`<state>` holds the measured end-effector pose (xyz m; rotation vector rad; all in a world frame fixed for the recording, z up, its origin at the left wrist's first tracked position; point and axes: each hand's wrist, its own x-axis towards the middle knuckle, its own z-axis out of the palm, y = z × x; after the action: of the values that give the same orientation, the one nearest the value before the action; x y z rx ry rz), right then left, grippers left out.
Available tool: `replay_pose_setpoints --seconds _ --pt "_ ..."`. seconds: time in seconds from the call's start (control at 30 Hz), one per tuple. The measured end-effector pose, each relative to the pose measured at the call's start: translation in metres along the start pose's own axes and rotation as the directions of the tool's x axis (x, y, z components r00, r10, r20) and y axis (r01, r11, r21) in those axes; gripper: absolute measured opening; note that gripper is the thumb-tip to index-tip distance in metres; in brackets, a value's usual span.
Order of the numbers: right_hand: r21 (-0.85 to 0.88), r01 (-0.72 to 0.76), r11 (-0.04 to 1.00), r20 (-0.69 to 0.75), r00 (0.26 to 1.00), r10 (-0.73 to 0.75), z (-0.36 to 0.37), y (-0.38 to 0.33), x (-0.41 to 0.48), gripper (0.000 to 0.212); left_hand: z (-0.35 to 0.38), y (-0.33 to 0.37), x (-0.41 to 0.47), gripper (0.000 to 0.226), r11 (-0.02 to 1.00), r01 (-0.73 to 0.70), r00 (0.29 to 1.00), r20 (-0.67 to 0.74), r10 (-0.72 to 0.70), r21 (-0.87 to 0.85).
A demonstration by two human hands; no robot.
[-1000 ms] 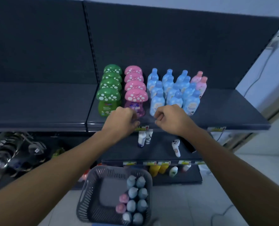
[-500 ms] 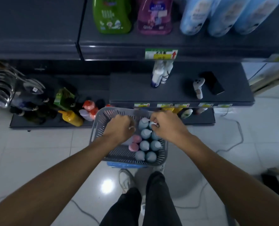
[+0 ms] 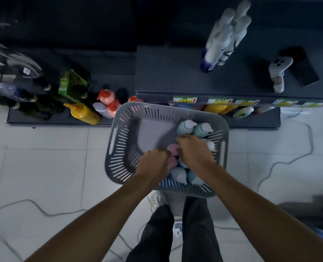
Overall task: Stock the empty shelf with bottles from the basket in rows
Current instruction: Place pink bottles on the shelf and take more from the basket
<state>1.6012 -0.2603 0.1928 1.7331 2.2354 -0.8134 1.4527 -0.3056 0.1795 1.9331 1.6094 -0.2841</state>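
White tiled floor (image 3: 43,167) before a dark shelf (image 3: 175,76). The grey basket (image 3: 119,129) sits just beside the shelf's front edge, with open room in its left half. The left hand (image 3: 153,163), fingers (image 3: 166,155) curled, touches the pink bottles (image 3: 173,148). The right hand (image 3: 194,150) lies over the blue bottles (image 3: 184,127) on the right. Whether either hand grips a bottle cannot be told.

We find the basket (image 3: 119,133) just before the low shelf (image 3: 166,72), its bottles (image 3: 187,125) packed in the right half, our left hand (image 3: 153,163) and right hand (image 3: 193,150) side by side among them. On the shelf stand spray cans (image 3: 221,44), a controller (image 3: 277,72) to their right. Other containers (image 3: 85,112) crowd the bottom board left of the basket.
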Motion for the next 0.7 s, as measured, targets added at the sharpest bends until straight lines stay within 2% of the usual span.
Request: replay_pose_setpoints --seconds 0.07,0.2,0.4,0.7 --pt "0.004 -0.003 1.0 -0.003 1.0 0.003 0.014 -0.001 0.006 0.009 0.01 -0.002 0.006 0.027 1.0 -0.007 1.0 -0.001 0.007 -0.01" --pt "-0.026 0.03 0.999 0.035 0.999 -0.029 0.033 -0.004 0.013 0.012 0.021 -0.004 0.014 0.024 0.999 -0.036 0.999 -0.017 0.036 0.002" --pt "-0.1 0.045 0.994 -0.027 0.998 -0.048 0.045 0.0 0.015 0.011 0.029 -0.005 0.019 0.028 0.996 -0.075 0.997 -0.005 0.075 0.042" --pt "0.001 0.018 1.0 -0.059 0.998 -0.018 0.045 0.001 0.016 0.006 0.035 -0.002 0.024 0.023 0.991 -0.095 0.995 0.021 0.094 0.094"
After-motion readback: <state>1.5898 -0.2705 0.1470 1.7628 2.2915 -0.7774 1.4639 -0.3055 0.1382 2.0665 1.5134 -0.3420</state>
